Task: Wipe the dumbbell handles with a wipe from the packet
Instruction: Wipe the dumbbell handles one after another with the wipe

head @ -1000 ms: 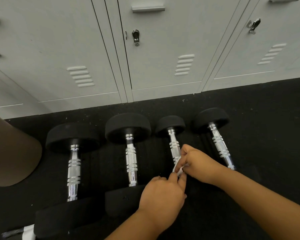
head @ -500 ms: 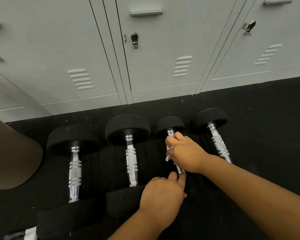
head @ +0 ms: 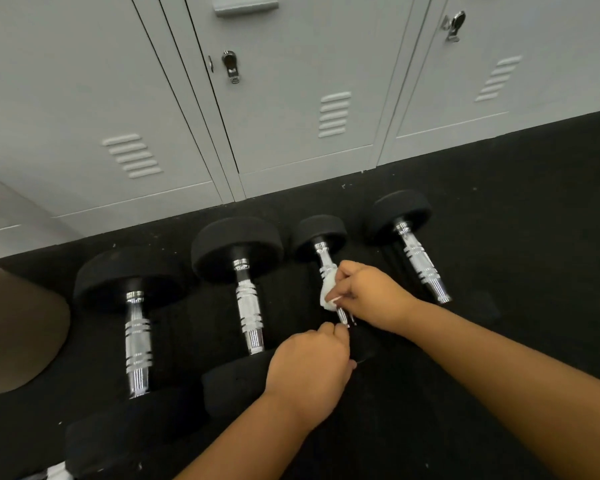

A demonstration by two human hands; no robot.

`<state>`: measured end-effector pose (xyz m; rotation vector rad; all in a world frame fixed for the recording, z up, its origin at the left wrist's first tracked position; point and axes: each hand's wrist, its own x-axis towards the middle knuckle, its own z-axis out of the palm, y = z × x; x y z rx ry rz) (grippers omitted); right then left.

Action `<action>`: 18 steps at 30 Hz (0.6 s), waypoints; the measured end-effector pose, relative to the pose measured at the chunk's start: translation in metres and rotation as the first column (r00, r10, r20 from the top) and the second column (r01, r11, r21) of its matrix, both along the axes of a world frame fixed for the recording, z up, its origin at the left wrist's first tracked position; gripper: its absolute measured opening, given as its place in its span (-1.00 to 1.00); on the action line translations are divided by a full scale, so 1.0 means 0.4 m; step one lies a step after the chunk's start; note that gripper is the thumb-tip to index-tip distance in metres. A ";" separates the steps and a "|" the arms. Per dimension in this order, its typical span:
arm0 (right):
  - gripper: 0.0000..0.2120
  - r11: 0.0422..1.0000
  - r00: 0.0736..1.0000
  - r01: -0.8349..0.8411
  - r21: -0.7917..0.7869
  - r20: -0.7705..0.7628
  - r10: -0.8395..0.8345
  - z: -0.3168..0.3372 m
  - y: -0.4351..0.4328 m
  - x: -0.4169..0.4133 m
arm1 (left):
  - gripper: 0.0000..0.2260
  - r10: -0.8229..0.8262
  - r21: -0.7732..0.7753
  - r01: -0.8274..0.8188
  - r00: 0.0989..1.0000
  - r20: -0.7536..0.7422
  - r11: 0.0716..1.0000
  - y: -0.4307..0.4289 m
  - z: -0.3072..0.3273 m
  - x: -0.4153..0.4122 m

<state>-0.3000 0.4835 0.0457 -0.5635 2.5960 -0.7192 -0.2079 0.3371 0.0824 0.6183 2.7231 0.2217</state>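
Several black dumbbells with chrome handles lie side by side on the dark floor. My right hand [head: 368,294] is closed around a white wipe [head: 328,292] wrapped on the chrome handle of the third dumbbell [head: 321,237], at about the handle's middle. My left hand [head: 310,367] rests on the near end of that same dumbbell, fingers curled over its near head, which is mostly hidden. The leftmost dumbbell [head: 137,344], the second dumbbell [head: 248,306] and the rightmost dumbbell [head: 420,261] lie untouched. The wipe packet shows only as a white scrap [head: 58,472] at the bottom left edge.
Grey metal lockers [head: 291,98] stand along the far side of the floor, close behind the dumbbell heads. A tan rounded shape [head: 14,327] fills the left edge. Black rubber flooring [head: 534,237] stretches to the right of the dumbbells.
My right hand slid the wipe up the third dumbbell's handle towards the far head, then back down to the middle. My left hand has stayed on the near end.
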 end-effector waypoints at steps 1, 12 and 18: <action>-0.80 1.000 0.999 0.023 0.007 -0.039 -0.023 -0.008 -0.011 -0.012 | -0.64 0.001 0.006 -0.001 1.000 -0.001 1.000 0.002 0.000 -0.001; -0.89 0.874 0.875 0.461 -0.150 0.241 -0.420 -0.029 -0.011 -0.020 | -0.60 0.038 0.015 -0.038 0.998 0.045 0.999 0.008 -0.004 -0.012; -0.93 0.842 0.723 0.500 -0.203 0.633 -0.276 0.005 0.067 0.035 | -0.54 0.058 0.031 -0.060 0.997 0.055 0.998 0.013 0.000 -0.014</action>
